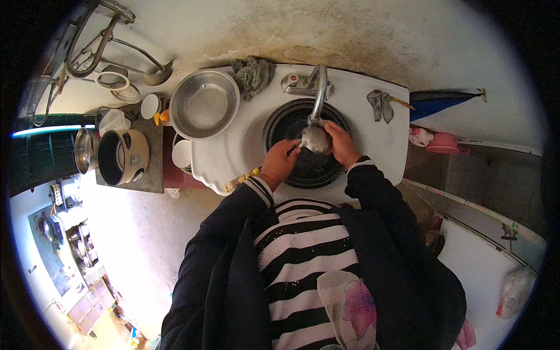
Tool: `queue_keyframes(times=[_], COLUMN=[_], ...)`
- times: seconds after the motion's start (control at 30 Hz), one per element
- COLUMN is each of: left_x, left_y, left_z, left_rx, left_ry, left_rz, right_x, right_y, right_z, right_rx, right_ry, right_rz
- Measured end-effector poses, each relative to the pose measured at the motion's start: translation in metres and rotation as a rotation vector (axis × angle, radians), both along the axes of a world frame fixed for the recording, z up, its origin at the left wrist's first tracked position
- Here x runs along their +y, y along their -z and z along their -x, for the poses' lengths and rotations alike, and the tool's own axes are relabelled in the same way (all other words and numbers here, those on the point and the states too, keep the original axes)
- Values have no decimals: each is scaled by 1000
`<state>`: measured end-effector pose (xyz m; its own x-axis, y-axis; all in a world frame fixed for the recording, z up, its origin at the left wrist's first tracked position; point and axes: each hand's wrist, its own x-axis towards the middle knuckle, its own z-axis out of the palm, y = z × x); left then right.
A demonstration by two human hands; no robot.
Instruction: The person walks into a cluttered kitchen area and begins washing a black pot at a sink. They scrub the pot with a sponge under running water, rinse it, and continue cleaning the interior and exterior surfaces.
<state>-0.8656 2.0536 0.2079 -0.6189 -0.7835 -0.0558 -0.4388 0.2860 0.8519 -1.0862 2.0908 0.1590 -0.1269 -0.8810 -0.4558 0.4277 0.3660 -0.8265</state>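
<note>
My left hand (pixel 282 161) grips the thin handle end of a metal ladle-like utensil (pixel 316 139). My right hand (pixel 340 142) holds the rounded side of that utensil. It sits right under the spout of a chrome faucet (pixel 321 87), and looks wet. Both hands are over a dark round pan or basin (pixel 273 127), which stands in a white sink (pixel 251 144). Its inside is partly hidden by the hands. Close to my left wrist, a yellowish stick-like thing (pixel 240 179) lies across the sink's front edge.
On the counter's left are a steel basin (pixel 204 105) and a grey rag (pixel 253 78); at right lies a small grey cloth (pixel 379 105). Further left stand a rice-cooker-like pot (pixel 124 156), a white bowl (pixel 151 106) and a metal rack (pixel 94 48). A pink basin (pixel 442 143) is at right.
</note>
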Motion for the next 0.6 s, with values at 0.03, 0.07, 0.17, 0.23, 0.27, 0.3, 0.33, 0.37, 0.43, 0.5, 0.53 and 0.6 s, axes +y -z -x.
queue_keyframes(times=[0.03, 0.07, 0.17, 0.23, 0.27, 0.3, 0.33, 0.37, 0.43, 0.5, 0.53, 0.6], left_x=[0, 0, -7, -18, -25, -29, -34, -38, -44, -47, -47, -44], left_y=[5, 15, 23, 26, 27, 26, 25, 24, 20, 18, 20, 25], left_z=[-1, -2, -3, -1, 1, 4, 6, 9, 9, 10, 11, 12], left_rx=[46, 92, 75, 79, 115, 152, 129, 106, 77, 70, 51, 11], left_ry=[-26, -52, -69, -101, -142, -181, -203, -223, -254, -265, -212, -114], left_rz=[-45, -91, -264, -573, -821, -1071, -1137, -1204, -1282, -1312, -1298, -1270], right_x=[0, 4, 9, 12, 14, 14, 15, 15, 10, 5, 2, -3], right_y=[-2, -5, -31, -34, -32, -33, -33, -34, -46, -58, -55, -47], right_z=[-2, -4, -11, -12, -13, -12, -11, -10, -13, -20, -23, -30], right_rx=[-59, -118, 2, 155, 217, 281, 430, 578, 960, 1433, 1495, 1606], right_ry=[34, 68, 119, 134, 137, 139, 123, 106, 45, -42, -142, -351], right_rz=[-26, -53, -223, -264, -237, -212, -125, -35, 167, 391, 434, 522])
